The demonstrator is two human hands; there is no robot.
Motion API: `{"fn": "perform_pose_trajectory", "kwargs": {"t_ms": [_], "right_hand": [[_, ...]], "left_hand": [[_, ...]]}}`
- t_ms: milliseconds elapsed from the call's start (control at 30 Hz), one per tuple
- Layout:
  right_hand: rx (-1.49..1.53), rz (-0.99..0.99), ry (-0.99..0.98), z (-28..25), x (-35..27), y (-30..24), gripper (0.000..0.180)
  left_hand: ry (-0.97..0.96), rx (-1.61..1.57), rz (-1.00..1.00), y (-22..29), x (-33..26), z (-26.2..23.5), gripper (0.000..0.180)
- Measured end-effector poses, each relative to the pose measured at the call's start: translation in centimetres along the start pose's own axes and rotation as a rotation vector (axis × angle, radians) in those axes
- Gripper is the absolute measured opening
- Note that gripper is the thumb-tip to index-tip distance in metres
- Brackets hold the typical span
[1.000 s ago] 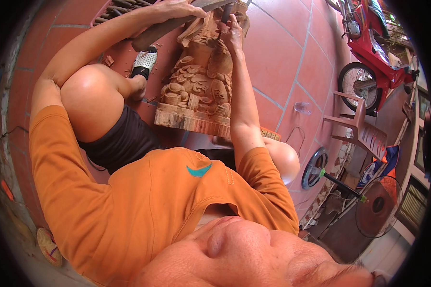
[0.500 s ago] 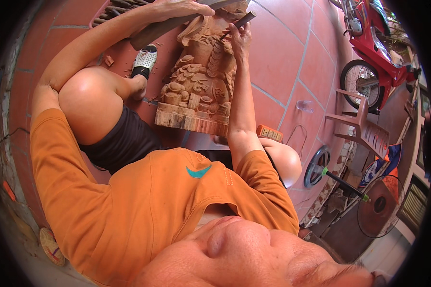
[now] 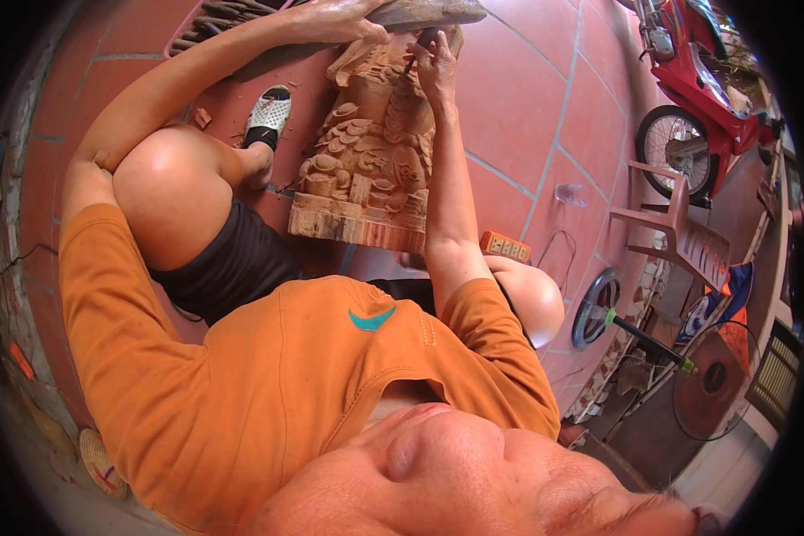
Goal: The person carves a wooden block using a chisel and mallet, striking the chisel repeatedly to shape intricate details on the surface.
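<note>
A brown carved wooden sculpture [image 3: 366,170] lies on the tiled floor in front of me, its flat uncarved base nearest my body. My left hand [image 3: 347,20] is closed on a thick wooden club [image 3: 433,12], whose blunt end reaches over the carving's far part. Just below that end, my right hand [image 3: 436,71] pinches a chisel [image 3: 430,37] with a dark handle. The chisel's thin blade points down at the carved surface; whether its tip touches the wood is too small to tell. I cannot make out whether club and chisel meet.
At the far left a pink basket [image 3: 171,37] holds several tool handles. Wood chips [image 3: 202,118] lie near my sandalled foot. To the right are an orange power strip [image 3: 506,247], a plastic cup [image 3: 570,195], a plastic chair [image 3: 679,228], a standing fan [image 3: 713,377] and a red motorbike [image 3: 701,89].
The club has swung to the right, and its end now hangs above the chisel. My right hand has shifted slightly, leaving the chisel handle steeper and partly hidden.
</note>
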State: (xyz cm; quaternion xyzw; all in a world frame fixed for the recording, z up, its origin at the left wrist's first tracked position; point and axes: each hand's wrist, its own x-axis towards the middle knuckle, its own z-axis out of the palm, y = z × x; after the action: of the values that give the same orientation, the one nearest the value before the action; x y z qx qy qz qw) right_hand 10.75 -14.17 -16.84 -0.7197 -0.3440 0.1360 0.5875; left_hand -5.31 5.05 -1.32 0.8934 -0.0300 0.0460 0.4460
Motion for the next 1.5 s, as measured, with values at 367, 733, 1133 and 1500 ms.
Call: {"fn": "perform_pose_trajectory", "kwargs": {"t_ms": [367,733,1133,1500], "right_hand": [[-0.157,0.014,-0.055,-0.2,0.4,-0.1,0.019],[0.131,0.024,0.031,-0.5,-0.1,1.2,0.02],[0.093,-0.042,0.073,0.6,-0.5,-0.5,0.019],[0.121,0.004,0.084,-0.9,-1.5,0.6,0.019]], "left_hand": [[0.009,0.023,-0.006,0.7,-0.1,-0.5,0.08],[0.004,0.056,-0.017,1.1,-0.5,-0.5,0.081],[-0.025,0.195,-0.037,1.6,-0.5,-0.3,0.082],[-0.093,0.226,-0.06,2.5,0.9,0.4,0.084]]}}
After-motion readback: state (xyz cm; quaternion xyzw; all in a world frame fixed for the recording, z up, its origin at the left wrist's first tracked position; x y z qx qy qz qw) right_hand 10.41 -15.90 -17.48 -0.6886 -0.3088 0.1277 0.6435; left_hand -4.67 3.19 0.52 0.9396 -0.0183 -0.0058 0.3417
